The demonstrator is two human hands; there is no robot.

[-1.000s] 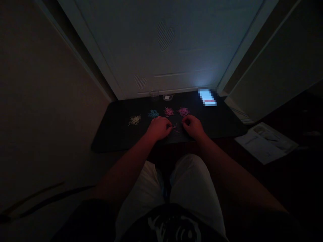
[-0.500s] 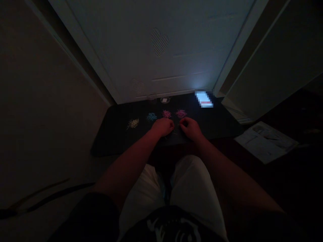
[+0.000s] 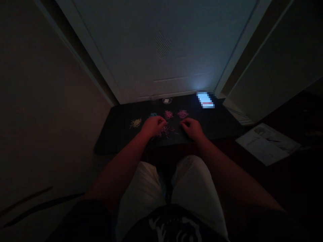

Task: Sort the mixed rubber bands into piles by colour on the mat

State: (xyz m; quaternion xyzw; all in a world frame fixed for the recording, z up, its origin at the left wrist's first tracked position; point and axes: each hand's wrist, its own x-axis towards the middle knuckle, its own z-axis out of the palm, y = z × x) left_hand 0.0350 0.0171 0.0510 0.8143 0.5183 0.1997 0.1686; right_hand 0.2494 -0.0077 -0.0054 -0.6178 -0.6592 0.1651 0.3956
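Note:
My left hand is pinched closed over the dark mat, in front of the blue pile of thin short strips, and partly covers it. Under and beside its fingers lies a loose heap of pinkish strips. My right hand, thumb and finger pressed together, hovers just in front of a pink-purple pile. Another pink pile sits between the hands, farther back. A pale yellow pile is to the left. Whatever either pinch holds is too small and dark to make out.
A lit phone rests at the back right of the dark mat. Near the back edge is a small round clear dish with a white square. A white door panel rises behind. Papers lie to the right.
My left hand has moved left, uncovering the loose heap of strips and covering part of the blue pile. My right hand has barely moved. The view has shifted slightly.

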